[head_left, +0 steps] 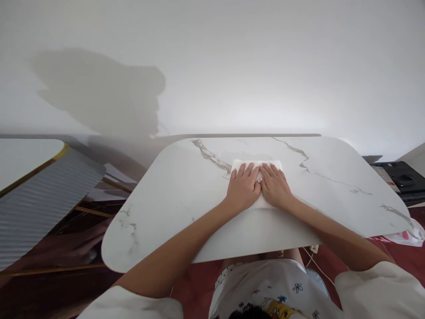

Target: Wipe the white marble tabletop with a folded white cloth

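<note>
- A folded white cloth (256, 165) lies on the white marble-veined table (186, 190), around the middle of the table and a little toward its near edge.
- The left hand (243, 189) and right hand (276, 188) rest palm-down on the cloth, side by side, with their inner edges touching over its centre.
- Left-hand fingers (241, 171) and right-hand fingers (271, 170) are stretched out flat, lying close together with only slight gaps. They pinch nothing and curl round nothing.
- With both palms flat and the arms reaching in from the near edge of the table, the hands appear to bear straight down, which pins the cloth and keeps its layers flat against the table.
- Only the far strip of the cloth and a wedge between the wrists show; the hands cover the rest.
- Left of the table stands a second tabletop with a gold rim (31, 157), and a ribbed grey panel (43, 208) leans below it.
- Right of the table sit a black device (400, 177) and a crumpled white bag (411, 232) on the red floor (408, 261).
- Behind the table, a shadow (109, 95) falls on the pale wall.
</note>
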Demonstrator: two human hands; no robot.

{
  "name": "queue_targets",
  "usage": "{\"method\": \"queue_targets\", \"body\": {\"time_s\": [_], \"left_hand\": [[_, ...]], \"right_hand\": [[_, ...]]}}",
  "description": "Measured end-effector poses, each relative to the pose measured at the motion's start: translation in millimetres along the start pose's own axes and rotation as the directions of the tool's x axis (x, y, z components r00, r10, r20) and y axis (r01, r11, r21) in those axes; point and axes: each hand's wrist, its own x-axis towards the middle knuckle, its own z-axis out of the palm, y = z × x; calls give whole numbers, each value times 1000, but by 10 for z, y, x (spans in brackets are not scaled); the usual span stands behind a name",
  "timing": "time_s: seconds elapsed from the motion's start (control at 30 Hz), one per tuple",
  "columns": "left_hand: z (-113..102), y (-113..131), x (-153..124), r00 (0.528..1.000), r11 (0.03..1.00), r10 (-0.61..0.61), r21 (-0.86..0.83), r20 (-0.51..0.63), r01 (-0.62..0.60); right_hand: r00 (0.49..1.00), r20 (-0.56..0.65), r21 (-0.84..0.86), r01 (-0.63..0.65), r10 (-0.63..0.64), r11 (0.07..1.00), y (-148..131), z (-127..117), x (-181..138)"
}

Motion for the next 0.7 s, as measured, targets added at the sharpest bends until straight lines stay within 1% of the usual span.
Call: {"method": "queue_targets", "body": {"time_s": [0.13, 0.23, 0.37, 0.57, 0.7], "left_hand": [[-24, 34, -5, 999, 999, -36, 32, 15, 36], [-39, 72, -92, 997, 997, -59, 45, 45, 57], [-46, 106, -351, 998, 996, -60, 68, 15, 59], [-76, 205, -813, 994, 993, -106, 59, 37, 104], [-95, 338, -1022, 987, 986, -158, 58, 33, 156]], "right_hand": [[999, -10, -31, 31, -31, 999, 23, 8, -14], [997, -29, -69, 65, -67, 996, -3, 10, -103], [995, -68, -79, 68, -73, 995, -96, 37, -342], [990, -106, 22, 98, -96, 995, -227, 102, -763], [983, -136, 77, 131, -120, 988, -246, 108, -968]]}}
